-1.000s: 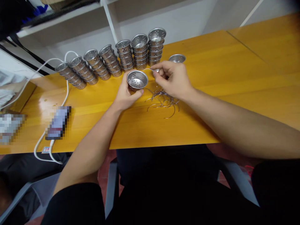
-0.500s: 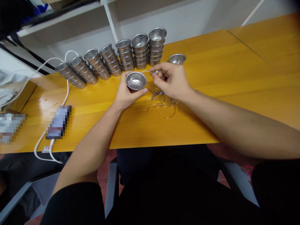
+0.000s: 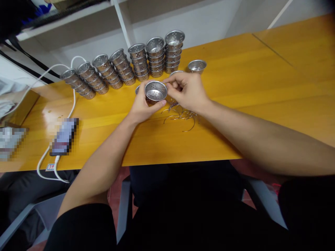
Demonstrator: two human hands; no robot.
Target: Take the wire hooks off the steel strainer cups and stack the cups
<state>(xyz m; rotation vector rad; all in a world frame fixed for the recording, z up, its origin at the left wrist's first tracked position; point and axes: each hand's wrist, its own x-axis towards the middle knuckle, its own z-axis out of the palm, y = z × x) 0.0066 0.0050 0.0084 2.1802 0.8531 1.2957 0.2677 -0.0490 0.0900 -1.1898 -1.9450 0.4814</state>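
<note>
My left hand (image 3: 142, 104) is closed around a small perforated metal cup (image 3: 156, 92), its open top tipped toward me. At the cup's right rim, my right hand (image 3: 190, 90) pinches a thin curved wire (image 3: 163, 82), mostly hidden by the fingers. Whether the wire's end sits in a hole of the cup, I cannot tell. Below the right hand lies a loose pile of curved wires (image 3: 180, 113) on the table. Another perforated cup (image 3: 197, 65) stands behind the right hand, and the rim of one more (image 3: 177, 72) shows just above its fingers.
Several stacks of perforated cups (image 3: 141, 62) line the back of the yellow table (image 3: 248, 87). At left lie a phone (image 3: 64, 136) with a white cable (image 3: 74, 104) and a grey packet (image 3: 12, 141). White shelving (image 3: 121, 22) rises behind the table.
The cup in my left hand has moved slightly right, toward my right hand. The wire, earlier visible as an arc between cup and fingers, now shows only a short length at the rim.
</note>
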